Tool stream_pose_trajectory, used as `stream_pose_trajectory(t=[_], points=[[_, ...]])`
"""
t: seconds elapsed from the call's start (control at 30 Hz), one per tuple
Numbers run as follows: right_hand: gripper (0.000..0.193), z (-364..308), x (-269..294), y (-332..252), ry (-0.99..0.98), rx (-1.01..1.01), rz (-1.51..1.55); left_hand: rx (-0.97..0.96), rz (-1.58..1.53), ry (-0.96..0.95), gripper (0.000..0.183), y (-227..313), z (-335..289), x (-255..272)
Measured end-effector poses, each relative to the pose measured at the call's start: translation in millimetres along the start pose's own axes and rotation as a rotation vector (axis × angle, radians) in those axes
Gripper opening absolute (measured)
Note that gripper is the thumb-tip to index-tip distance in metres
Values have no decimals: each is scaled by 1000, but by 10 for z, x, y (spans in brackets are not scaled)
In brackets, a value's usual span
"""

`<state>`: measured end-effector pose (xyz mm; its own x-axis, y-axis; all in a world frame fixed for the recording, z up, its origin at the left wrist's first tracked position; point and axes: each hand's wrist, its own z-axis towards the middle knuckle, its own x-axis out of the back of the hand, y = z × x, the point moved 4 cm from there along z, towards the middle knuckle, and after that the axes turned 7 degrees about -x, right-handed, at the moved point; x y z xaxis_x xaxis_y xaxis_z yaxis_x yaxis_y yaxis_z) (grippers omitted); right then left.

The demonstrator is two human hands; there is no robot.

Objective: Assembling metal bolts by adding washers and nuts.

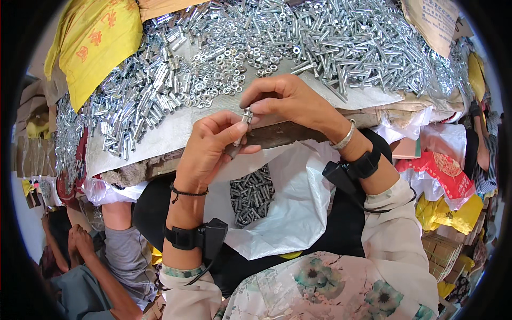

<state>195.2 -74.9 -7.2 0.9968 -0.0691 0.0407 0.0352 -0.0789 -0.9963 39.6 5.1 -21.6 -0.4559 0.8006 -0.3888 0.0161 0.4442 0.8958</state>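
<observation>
Between my two hands, just off the table's front edge, a silvery metal anchor bolt is held tilted. My left hand pinches its shank between thumb and fingers, the lower fingers curled beneath. At the upper end, my right hand closes thumb and forefinger on the tip; any small nut or washer there is mostly hidden by the fingertips. Below the hands, an opened white plastic bag spreads over my lap. Inside it lie many assembled anchor bolts.
Ahead, loose metal sleeves, nuts and washers, and long bolts cover the pale sheet on the table. A yellow sack lies far left. Another person's clasped hands show lower left; a red bag sits right.
</observation>
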Motion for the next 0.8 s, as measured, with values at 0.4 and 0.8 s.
stream_pose_trajectory(t=[0.4, 0.8], points=[[14, -50, -150, -29, 157, -4, -64, -187, 288, 114, 7, 43, -77, 10], [15, -52, -145, -97, 163, 84, -74, -59, 22, 51, 9, -4, -59, 36]])
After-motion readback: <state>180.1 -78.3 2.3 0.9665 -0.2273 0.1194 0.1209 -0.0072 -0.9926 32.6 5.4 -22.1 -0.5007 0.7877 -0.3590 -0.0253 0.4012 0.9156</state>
